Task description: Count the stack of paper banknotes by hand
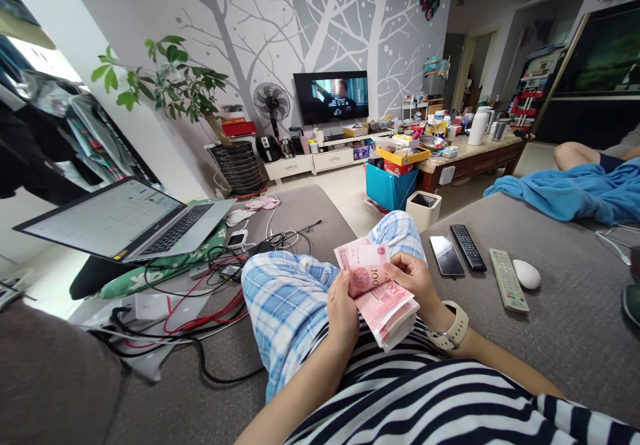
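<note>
A folded stack of red 100 banknotes (387, 305) is held over my lap, its loose ends fanning toward my body. My left hand (343, 308) grips the stack from the left, thumb on top. On the other side, my right hand (413, 277) pinches a note near its printed 100 between thumb and fingers. The upper notes stand bent away from the rest. A cream-coloured watch (453, 328) is on my right wrist. Under the notes are my crossed legs in blue checked trousers (280, 298). The fingers beneath the stack are partly hidden.
On the sofa to my right lie a phone (447, 255), a black remote (468, 247), a pale remote (508, 279) and a white mouse (527, 274). A laptop (130, 221) and tangled cables (215, 318) are at left. Another person's leg (577, 155) shows at far right.
</note>
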`<state>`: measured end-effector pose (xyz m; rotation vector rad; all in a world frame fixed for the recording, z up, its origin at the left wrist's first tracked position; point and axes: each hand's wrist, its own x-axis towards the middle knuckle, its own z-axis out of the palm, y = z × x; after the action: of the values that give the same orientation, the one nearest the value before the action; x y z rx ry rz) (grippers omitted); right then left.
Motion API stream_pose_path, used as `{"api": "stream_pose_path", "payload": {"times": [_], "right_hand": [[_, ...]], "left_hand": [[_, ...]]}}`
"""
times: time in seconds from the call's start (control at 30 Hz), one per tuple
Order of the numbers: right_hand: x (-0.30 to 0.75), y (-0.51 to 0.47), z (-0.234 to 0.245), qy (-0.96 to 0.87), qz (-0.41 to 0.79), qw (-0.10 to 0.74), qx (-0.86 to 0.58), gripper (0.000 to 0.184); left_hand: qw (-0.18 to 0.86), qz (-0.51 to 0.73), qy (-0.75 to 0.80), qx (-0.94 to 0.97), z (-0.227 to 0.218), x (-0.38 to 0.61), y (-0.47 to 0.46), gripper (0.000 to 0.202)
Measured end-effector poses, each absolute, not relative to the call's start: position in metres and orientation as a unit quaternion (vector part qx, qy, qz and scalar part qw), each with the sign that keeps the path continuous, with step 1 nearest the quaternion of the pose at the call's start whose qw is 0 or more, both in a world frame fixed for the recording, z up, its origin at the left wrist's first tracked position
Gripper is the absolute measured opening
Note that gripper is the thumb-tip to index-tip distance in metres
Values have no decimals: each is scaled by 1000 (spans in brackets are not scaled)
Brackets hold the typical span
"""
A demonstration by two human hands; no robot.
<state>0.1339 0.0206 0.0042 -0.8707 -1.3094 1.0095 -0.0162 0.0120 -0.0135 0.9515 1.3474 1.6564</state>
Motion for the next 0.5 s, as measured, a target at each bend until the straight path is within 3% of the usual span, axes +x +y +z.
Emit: {"api": "stream_pose_path", "payload": {"times": [0.5], "right_hand": [[133,18,8,-556,457,598,-352,24]], "left_hand": [[357,625,517,463,12,-14,0,27]]}}
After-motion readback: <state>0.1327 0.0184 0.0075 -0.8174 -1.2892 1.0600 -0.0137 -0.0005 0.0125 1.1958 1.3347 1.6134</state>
